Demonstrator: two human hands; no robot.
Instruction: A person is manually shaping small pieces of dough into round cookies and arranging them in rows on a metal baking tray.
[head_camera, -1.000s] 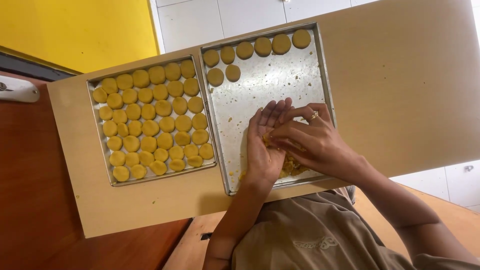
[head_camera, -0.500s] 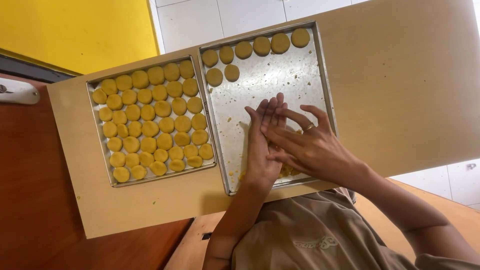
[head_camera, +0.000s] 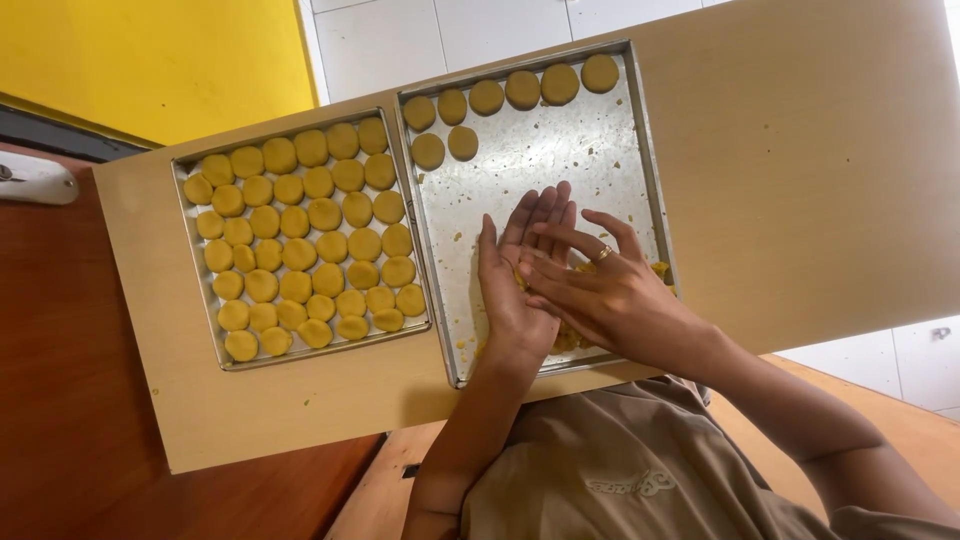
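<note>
Flat palms (head_camera: 560, 280) – fingers (head_camera: 540, 215) toward far rim

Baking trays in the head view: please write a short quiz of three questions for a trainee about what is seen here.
1. True or false: the crowded tray holds fewer yellow dough rounds than the nearly bare tray.
2. Which hand wears the ring? A) left hand B) right hand C) both
3. How many shaped rounds lie at the far end of the nearly bare tray?

Key: 1 false; 2 B; 3 eight, six in the far row and two beside it.
</note>
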